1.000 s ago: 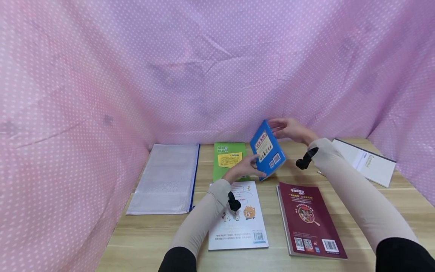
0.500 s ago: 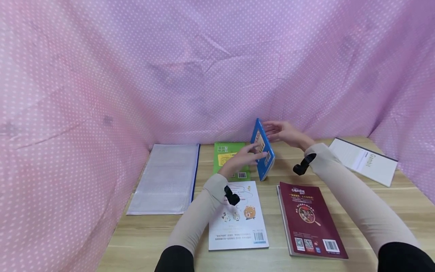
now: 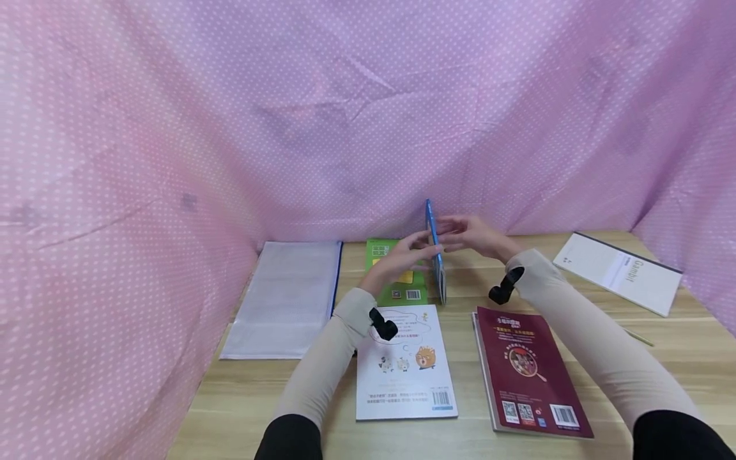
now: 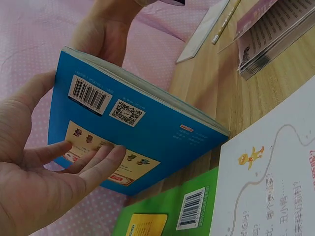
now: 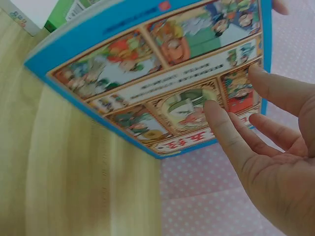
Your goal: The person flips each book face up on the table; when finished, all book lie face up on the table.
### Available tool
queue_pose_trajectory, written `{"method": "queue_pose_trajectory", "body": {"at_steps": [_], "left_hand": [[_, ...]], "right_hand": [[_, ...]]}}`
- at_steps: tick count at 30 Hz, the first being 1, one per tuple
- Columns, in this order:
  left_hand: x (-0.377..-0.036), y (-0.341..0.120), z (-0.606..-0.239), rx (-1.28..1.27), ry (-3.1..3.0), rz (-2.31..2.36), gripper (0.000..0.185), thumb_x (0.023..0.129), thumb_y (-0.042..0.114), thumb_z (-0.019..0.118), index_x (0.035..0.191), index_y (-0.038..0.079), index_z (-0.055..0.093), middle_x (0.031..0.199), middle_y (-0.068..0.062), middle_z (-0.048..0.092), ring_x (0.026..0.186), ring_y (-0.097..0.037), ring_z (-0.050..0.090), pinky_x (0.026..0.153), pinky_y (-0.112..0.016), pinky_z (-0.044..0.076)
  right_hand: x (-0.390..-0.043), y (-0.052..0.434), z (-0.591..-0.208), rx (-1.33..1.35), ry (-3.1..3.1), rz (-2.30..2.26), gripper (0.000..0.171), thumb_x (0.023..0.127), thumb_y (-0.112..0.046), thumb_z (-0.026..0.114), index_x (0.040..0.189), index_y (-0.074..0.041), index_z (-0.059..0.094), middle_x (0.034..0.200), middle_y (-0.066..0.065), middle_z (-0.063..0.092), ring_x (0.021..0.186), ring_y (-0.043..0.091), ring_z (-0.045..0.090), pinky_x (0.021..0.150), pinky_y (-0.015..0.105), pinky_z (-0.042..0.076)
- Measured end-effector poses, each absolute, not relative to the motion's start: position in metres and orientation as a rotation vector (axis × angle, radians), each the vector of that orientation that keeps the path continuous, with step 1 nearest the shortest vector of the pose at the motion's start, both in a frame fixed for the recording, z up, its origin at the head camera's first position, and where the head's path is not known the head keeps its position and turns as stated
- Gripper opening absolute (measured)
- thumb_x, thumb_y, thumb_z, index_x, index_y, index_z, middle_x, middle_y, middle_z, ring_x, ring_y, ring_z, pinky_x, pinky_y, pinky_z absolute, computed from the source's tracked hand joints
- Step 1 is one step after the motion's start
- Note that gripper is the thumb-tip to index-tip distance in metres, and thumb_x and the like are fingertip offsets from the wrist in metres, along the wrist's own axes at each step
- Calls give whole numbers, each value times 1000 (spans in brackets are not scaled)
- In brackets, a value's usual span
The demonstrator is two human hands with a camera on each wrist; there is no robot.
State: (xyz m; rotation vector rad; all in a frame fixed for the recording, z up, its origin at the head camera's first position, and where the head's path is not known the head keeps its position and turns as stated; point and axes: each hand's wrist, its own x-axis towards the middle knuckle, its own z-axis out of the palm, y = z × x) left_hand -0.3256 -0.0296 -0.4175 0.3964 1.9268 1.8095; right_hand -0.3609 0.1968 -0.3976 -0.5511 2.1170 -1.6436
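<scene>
A blue book (image 3: pixel 439 273) stands on its edge near the back of the table, seen almost spine-thin in the head view. Its back cover, with barcode and QR code, faces my left hand (image 3: pixel 398 260); that hand's fingers spread against the cover, its thumb at the book's edge. On the other side, the illustrated front cover (image 5: pixel 192 105) faces my right hand (image 3: pixel 476 239), whose extended fingers lie on or close to it. A green book (image 3: pixel 409 292) lies flat just left of the blue one, partly hidden by my left hand.
A white book (image 3: pixel 405 383) and a maroon book (image 3: pixel 531 370) lie in front. At left is a mesh zip pouch (image 3: pixel 282 300); at right, a white notepad (image 3: pixel 621 273) and a thin pencil-like stick (image 3: pixel 639 337). A pink dotted cloth (image 3: pixel 345 128) hangs behind.
The blue book has turned from tilted, with its back cover showing, to nearly edge-on and upright, shifting slightly left. Both hands have moved left with it.
</scene>
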Motion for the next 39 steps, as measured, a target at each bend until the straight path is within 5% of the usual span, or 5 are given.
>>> {"method": "queue_pose_trajectory", "body": {"at_steps": [6,15,25,39], "left_hand": [[-327,-38,-422,398,1900,1821,72,99,28,68,160,15,31,141,-17,48,134,-37,53,114,-57,44],[-325,-52,-429,350,1884,1824,73,100,25,66,162,16,26,146,-17,46,136,-36,50,114,-54,45],[-324,-66,-438,283,1897,1829,70,101,20,61,162,17,26,147,-19,47,136,-36,50,113,-49,47],[-328,-75,-449,211,2022,1784,69,96,-1,61,159,15,36,137,-18,54,118,-30,62,103,-40,55]], "right_hand": [[-362,190,-414,-534,2111,-1608,63,100,1,57,156,6,29,148,36,44,128,38,58,109,60,45],[-368,181,-435,-501,2211,-1524,61,99,-3,63,154,5,36,143,35,51,125,39,60,103,49,55],[-372,177,-445,-524,2276,-1445,60,96,-6,67,149,7,42,142,36,52,129,47,55,107,54,50],[-371,180,-448,-422,2398,-1329,64,93,-4,70,150,5,42,150,33,44,138,50,44,115,56,42]]}}
